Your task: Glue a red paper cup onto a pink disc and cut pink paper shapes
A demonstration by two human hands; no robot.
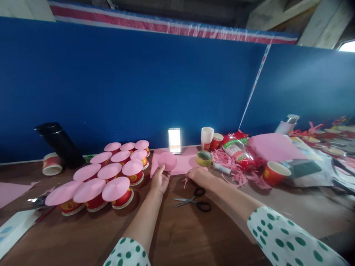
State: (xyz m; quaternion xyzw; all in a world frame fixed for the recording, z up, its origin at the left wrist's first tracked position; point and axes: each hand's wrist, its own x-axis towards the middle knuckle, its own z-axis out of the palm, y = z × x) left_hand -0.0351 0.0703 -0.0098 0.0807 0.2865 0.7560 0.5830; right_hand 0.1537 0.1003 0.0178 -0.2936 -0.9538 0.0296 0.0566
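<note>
My left hand (pixel 160 180) pinches a round pink paper disc (pixel 167 161) just above the brown table. My right hand (pixel 197 174) rests on the edge of a flat pink paper sheet (pixel 185 162), its fingers curled down; whether it grips anything I cannot make out. Black-handled scissors (pixel 194 200) lie on the table just in front of my right wrist. To the left stand several upturned red paper cups (pixel 118 192), each capped with a pink disc.
A roll of yellow-green tape (pixel 204 158), stacked white and red cups (pixel 210 138), pink paper shreds (pixel 233 168), a red packet (pixel 235 149) and a red cup (pixel 273 173) lie right. A black flask (pixel 59 144) leans at the left against the blue wall.
</note>
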